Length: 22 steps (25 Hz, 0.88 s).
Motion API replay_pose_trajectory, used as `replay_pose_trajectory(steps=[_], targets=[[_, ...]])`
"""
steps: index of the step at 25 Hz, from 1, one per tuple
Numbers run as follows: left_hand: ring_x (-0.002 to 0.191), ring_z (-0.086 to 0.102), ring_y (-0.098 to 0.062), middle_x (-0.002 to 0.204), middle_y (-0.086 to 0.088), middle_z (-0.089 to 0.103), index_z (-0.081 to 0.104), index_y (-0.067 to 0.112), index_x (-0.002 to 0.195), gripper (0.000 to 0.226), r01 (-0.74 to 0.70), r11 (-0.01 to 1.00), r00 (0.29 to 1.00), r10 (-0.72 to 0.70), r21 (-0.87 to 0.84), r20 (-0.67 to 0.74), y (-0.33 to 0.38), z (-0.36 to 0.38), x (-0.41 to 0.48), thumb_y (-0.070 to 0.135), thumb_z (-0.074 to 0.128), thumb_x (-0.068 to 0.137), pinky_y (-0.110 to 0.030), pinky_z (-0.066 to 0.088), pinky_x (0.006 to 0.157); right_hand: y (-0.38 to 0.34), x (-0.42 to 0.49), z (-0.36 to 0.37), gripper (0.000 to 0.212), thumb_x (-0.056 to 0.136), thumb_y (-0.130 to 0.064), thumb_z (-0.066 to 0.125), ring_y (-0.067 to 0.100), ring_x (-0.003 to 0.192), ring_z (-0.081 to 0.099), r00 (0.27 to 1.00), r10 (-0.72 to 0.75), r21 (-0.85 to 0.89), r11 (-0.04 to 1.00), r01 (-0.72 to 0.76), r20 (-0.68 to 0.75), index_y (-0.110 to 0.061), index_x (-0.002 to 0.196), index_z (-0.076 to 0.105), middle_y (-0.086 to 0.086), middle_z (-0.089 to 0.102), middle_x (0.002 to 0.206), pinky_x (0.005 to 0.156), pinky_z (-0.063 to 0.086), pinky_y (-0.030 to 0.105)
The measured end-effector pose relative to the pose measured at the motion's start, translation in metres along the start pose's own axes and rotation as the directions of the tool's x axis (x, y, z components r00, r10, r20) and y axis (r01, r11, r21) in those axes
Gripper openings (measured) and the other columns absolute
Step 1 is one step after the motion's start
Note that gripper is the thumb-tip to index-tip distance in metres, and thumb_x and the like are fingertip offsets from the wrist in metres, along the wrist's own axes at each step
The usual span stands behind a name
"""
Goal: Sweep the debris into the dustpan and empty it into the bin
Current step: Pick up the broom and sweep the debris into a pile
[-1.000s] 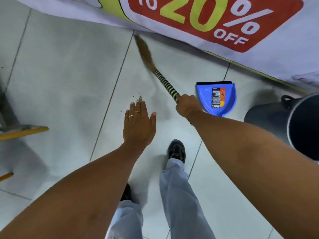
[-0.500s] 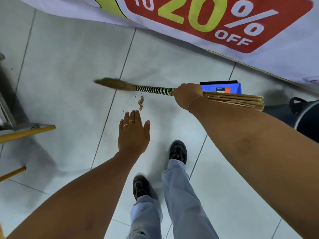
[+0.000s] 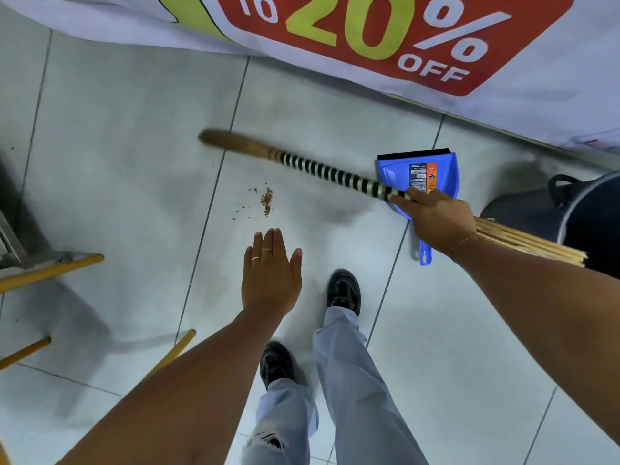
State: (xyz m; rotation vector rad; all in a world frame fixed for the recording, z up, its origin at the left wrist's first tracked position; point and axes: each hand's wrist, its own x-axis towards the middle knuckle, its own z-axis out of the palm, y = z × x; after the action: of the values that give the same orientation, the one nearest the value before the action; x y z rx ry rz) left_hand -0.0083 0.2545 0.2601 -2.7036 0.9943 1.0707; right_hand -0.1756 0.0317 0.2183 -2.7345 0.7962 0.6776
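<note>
Left hand (image 3: 271, 273) flat, released, empty; debris (image 3: 266, 202) just beyond its fingertips on the floor (image 3: 117, 129). Right hand (image 3: 436, 218) grasps the broom (image 3: 322, 172); sweep low toward the dustpan (image 3: 417, 177) beyond that hand, bin (image 3: 583, 216) beside.

This looks like a shop: a large banner (image 3: 385, 38) along the top reads "20% OFF" in yellow and white on red. The floor (image 3: 117, 129) is pale glossy tile, and yellow metal legs (image 3: 50, 271) stand at the left.
</note>
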Motion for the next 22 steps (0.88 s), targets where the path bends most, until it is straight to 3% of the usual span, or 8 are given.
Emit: replay_pose_trajectory(steps=[3, 5, 7, 9, 13, 18, 20, 22], targets=[[0.146, 0.013, -0.03, 0.154, -0.016, 0.026, 0.016, 0.003, 0.145, 0.059, 0.011, 1.0, 1.0, -0.011, -0.002, 0.005, -0.006, 0.004, 0.0, 0.038, 0.026, 0.098, -0.041, 0.015, 0.12, -0.004, 0.031, -0.003, 0.054, 0.09, -0.005, 0.047, 0.042, 0.094, 0.06, 0.971, 0.241, 0.16, 0.958, -0.239, 0.008, -0.027, 0.139, 0.043, 0.015, 0.059, 0.121, 0.066, 0.048, 0.044], [0.146, 0.013, -0.03, 0.154, -0.016, 0.026, 0.017, 0.003, 0.145, 0.059, 0.02, 1.0, 1.0, -0.02, -0.007, 0.002, -0.008, 0.003, 0.002, 0.037, 0.027, 0.098, -0.041, 0.014, 0.12, -0.015, 0.057, -0.006, 0.048, 0.095, -0.01, 0.039, 0.044, 0.107, 0.057, 0.927, 0.363, 0.216, 0.902, -0.375, 0.092, -0.024, 0.142, 0.038, 0.019, 0.055, 0.126, 0.081, 0.049, 0.047], [0.146, 0.014, -0.029, 0.153, -0.017, 0.027, 0.018, 0.003, 0.145, 0.058, 0.017, 1.0, 1.0, -0.017, -0.018, -0.014, -0.008, 0.002, 0.003, 0.036, 0.027, 0.098, -0.04, 0.014, 0.12, -0.03, 0.077, -0.009, 0.044, 0.097, -0.012, 0.034, 0.043, 0.116, 0.054, 0.895, 0.405, 0.25, 0.861, -0.443, 0.188, -0.02, 0.14, 0.041, 0.022, 0.054, 0.128, 0.092, 0.046, 0.047], [0.146, 0.015, -0.028, 0.153, -0.016, 0.029, 0.02, 0.003, 0.144, 0.057, 0.006, 1.0, 0.999, -0.007, -0.022, -0.033, -0.008, 0.0, 0.006, 0.036, 0.027, 0.098, -0.039, 0.014, 0.12, -0.043, 0.083, -0.009, 0.045, 0.097, -0.012, 0.034, 0.042, 0.118, 0.052, 0.902, 0.356, 0.221, 0.886, -0.409, 0.243, -0.021, 0.139, 0.043, 0.023, 0.053, 0.13, 0.096, 0.045, 0.046], [0.145, 0.016, -0.028, 0.152, -0.016, 0.031, 0.021, 0.003, 0.144, 0.057, 0.011, 1.0, 0.999, -0.011, -0.006, -0.046, -0.009, -0.005, 0.006, 0.035, 0.027, 0.098, -0.039, 0.015, 0.12, -0.05, 0.048, 0.0, 0.052, 0.095, -0.009, 0.032, 0.041, 0.116, 0.054, 0.922, 0.2, 0.109, 0.963, -0.248, 0.333, -0.03, 0.142, 0.038, 0.016, 0.054, 0.129, 0.089, 0.048, 0.046], [0.146, 0.014, -0.027, 0.153, -0.016, 0.029, 0.02, 0.004, 0.144, 0.057, -0.025, 1.0, 0.998, 0.025, -0.006, -0.05, -0.007, -0.005, -0.006, 0.036, 0.027, 0.098, -0.039, 0.015, 0.121, -0.046, -0.021, 0.021, 0.055, 0.094, -0.007, 0.034, 0.033, 0.114, 0.055, 0.91, 0.126, 0.059, 0.985, -0.162, 0.396, -0.034, 0.142, 0.033, 0.007, 0.054, 0.127, 0.083, 0.05, 0.044], [0.146, 0.012, -0.026, 0.155, -0.014, 0.026, 0.018, 0.005, 0.145, 0.057, -0.038, 0.999, 0.998, 0.037, -0.021, -0.045, -0.01, -0.004, -0.015, 0.037, 0.025, 0.098, -0.038, 0.012, 0.121, -0.04, -0.051, 0.027, 0.056, 0.092, -0.007, 0.04, 0.032, 0.104, 0.06, 0.936, 0.118, 0.045, 0.989, -0.141, 0.33, -0.033, 0.141, 0.036, 0.004, 0.056, 0.122, 0.074, 0.051, 0.04], [0.146, 0.012, -0.026, 0.154, -0.015, 0.026, 0.018, 0.005, 0.145, 0.057, -0.055, 0.998, 0.997, 0.053, -0.026, -0.058, -0.017, -0.002, -0.025, 0.036, 0.026, 0.098, -0.038, 0.012, 0.121, -0.04, -0.08, 0.031, 0.054, 0.086, -0.007, 0.054, 0.034, 0.082, 0.065, 0.983, 0.109, 0.087, 0.989, -0.123, 0.144, -0.029, 0.135, 0.048, 0.005, 0.064, 0.107, 0.061, 0.054, 0.038]])
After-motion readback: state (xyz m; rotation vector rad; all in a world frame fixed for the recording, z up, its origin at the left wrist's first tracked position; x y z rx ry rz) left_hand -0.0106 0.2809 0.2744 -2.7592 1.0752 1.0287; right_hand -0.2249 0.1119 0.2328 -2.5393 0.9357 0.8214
